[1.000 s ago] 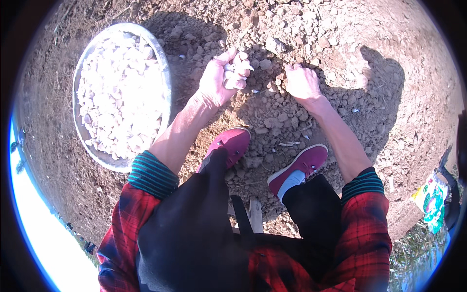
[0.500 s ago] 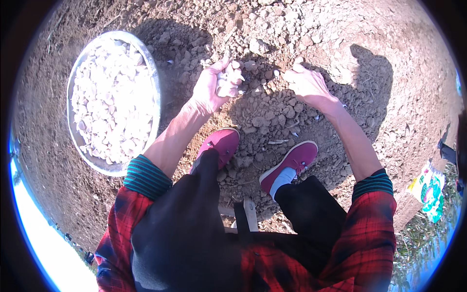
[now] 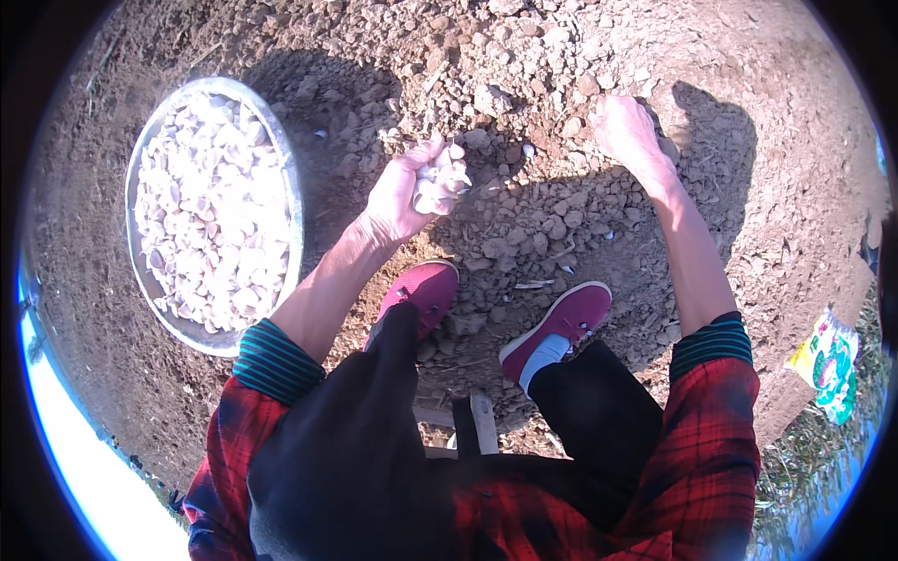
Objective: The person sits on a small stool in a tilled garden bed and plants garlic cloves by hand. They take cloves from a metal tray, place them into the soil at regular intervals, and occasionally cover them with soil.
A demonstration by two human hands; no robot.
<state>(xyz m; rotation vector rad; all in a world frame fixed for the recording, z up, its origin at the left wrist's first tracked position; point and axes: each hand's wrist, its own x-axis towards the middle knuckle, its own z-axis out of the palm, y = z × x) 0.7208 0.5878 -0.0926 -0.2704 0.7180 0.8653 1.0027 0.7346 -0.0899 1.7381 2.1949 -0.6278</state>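
My left hand (image 3: 395, 198) is closed around a handful of pale garlic cloves (image 3: 441, 179), held above the soil. To the right and a little farther off, my right hand (image 3: 629, 136) is curled against the loose soil (image 3: 547, 210). Its fingertips point away from me, and whether anything is in them is hidden. Between the two hands a single garlic clove (image 3: 528, 151) lies on the ground. At the left stands a wide metal basin (image 3: 221, 343), heaped with garlic cloves (image 3: 210, 206) that glare in the sun.
My feet in maroon shoes (image 3: 561, 323) rest on cloddy earth below the hands. A low stool (image 3: 484, 425) shows between my legs. At the right edge lies a colourful plastic bag (image 3: 831, 365) beside dry grass (image 3: 795, 477). A few stray cloves (image 3: 609, 235) dot the soil.
My right hand has moved right and slightly farther away, leaving the clove on the ground behind it. My left hand has shifted slightly nearer, still full of cloves.
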